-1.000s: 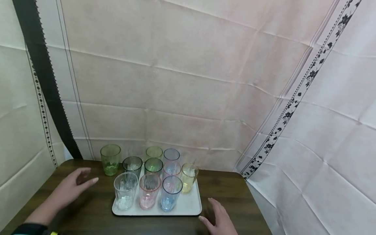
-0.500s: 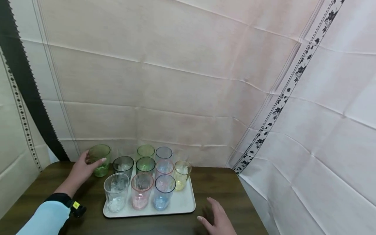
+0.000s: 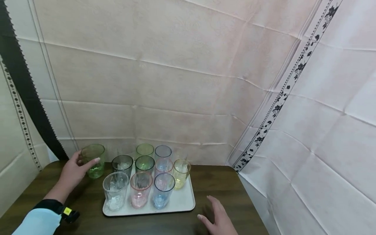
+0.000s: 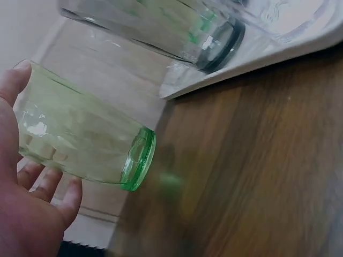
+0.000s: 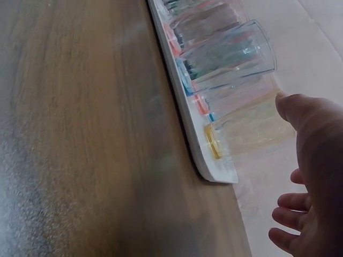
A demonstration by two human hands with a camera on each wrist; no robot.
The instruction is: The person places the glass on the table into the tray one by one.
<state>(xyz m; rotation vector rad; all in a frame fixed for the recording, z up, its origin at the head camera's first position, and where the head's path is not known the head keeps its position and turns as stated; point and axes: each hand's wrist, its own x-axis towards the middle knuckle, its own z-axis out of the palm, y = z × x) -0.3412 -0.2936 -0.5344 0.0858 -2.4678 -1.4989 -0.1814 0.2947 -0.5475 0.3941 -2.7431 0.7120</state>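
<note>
My left hand (image 3: 71, 171) grips a clear green drinking glass (image 3: 95, 161) at the table's back left, thumb on the near side and fingers round the far side. In the left wrist view the green glass (image 4: 88, 131) shows its thick green base close over the wood. My right hand (image 3: 218, 217) holds nothing; its fingers are relaxed above the table, just right of the white tray (image 3: 176, 207). Several tinted glasses stand upright on the tray, among them a clear glass (image 3: 115, 192), a pink glass (image 3: 140, 192), a blue glass (image 3: 162, 192) and a yellow glass (image 3: 180, 176).
A dark-rimmed grey glass (image 3: 121, 164) stands at the tray's left, nearest the held glass. Behind it are a dark green glass (image 3: 144, 164) and a light green one. A pale cloth (image 3: 147, 81) hangs behind the wooden table (image 3: 235, 189).
My left hand has reached to the green glass, taken hold of it and shifted it slightly left, away from the tray. The view has turned a little. The right hand stays about where it was.
</note>
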